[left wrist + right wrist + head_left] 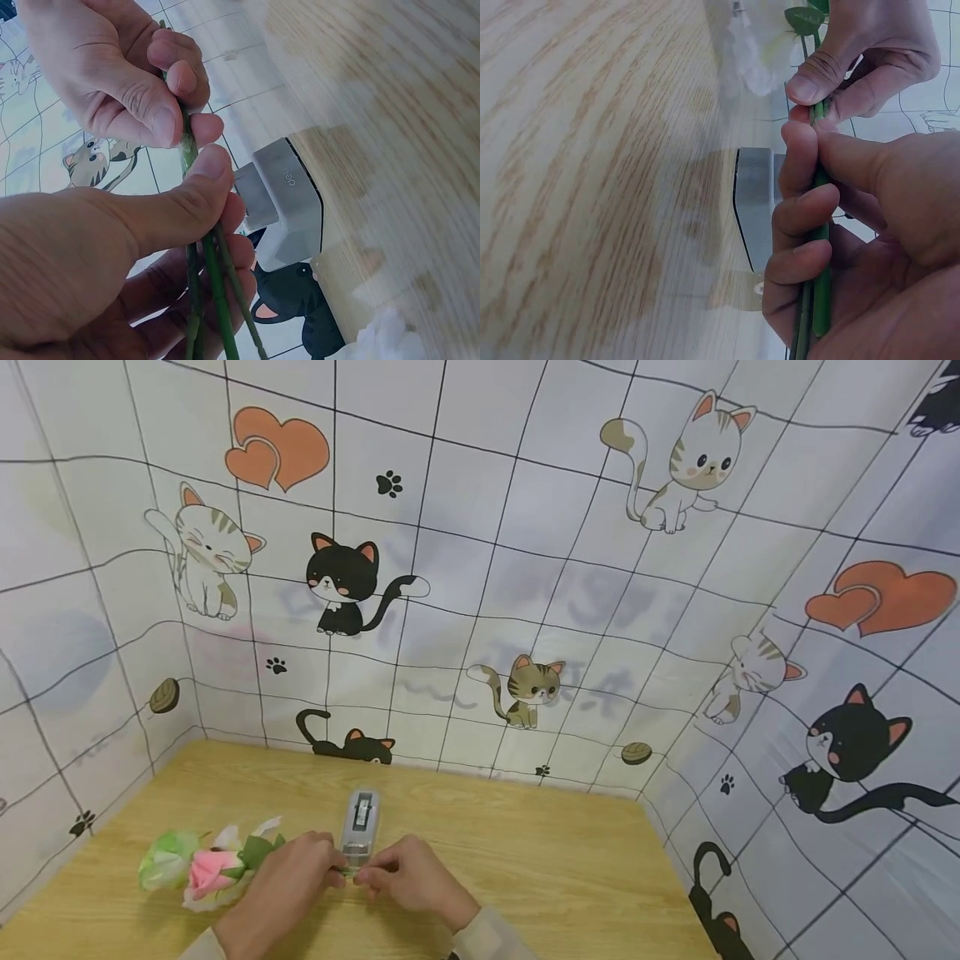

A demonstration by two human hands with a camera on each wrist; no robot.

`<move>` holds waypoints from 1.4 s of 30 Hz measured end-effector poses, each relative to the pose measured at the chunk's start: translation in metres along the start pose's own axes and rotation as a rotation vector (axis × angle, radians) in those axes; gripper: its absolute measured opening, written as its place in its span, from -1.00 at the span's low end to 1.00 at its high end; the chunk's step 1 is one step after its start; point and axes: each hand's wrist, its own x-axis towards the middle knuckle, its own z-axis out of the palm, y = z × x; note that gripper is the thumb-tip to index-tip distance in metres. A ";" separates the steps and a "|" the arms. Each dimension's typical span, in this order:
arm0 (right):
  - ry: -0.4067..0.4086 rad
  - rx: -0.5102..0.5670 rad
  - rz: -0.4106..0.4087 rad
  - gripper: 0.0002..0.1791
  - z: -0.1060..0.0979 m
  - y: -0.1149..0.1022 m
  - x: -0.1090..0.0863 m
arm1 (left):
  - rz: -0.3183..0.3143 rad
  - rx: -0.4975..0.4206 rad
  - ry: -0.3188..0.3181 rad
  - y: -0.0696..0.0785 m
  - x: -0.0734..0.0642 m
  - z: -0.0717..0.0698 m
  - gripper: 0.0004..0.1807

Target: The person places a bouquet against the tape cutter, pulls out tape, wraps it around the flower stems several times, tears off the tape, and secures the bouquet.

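Artificial flowers (212,870), with pink, pale green and white blooms, lie toward the left of the table. Their green stems (215,289) pass through both hands. My left hand (294,875) pinches the stems between thumb and fingers, nearer the blooms. Just beside it, my right hand (414,875) curls its fingers round the stem ends (821,289). A shiny clear patch, perhaps tape, shows on the stems between the hands in the left wrist view. Right behind the hands stands a grey tape dispenser (361,827), marked "deli" in the left wrist view.
The wood-grain table (540,868) extends to the right of the hands. A wall covering (465,543) printed with cats, hearts and grid lines rises at the back and on both sides.
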 end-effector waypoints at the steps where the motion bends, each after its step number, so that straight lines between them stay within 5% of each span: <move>1: 0.012 -0.003 0.000 -0.79 0.000 0.000 0.000 | 0.015 0.002 0.003 -0.001 0.000 0.000 -0.84; 8: 0.047 -0.020 -0.015 -0.84 0.003 0.001 0.002 | 0.126 0.018 0.009 -0.008 0.003 0.001 -0.89; 15: 0.120 -0.025 0.024 -0.94 0.007 0.003 0.003 | 0.057 -0.054 -0.065 -0.009 0.003 -0.001 -0.77; 22: 0.144 -0.019 0.039 -0.97 0.009 0.002 0.004 | 0.134 -0.099 -0.073 -0.018 0.005 0.000 -0.76; 30: 0.148 -0.084 0.004 -0.98 0.007 0.003 0.004 | 0.142 -0.065 -0.060 -0.022 0.005 0.004 -0.85; 42: 0.057 -0.062 0.020 -0.60 0.003 0.010 0.000 | 0.148 -0.036 -0.036 -0.020 0.005 0.010 -0.87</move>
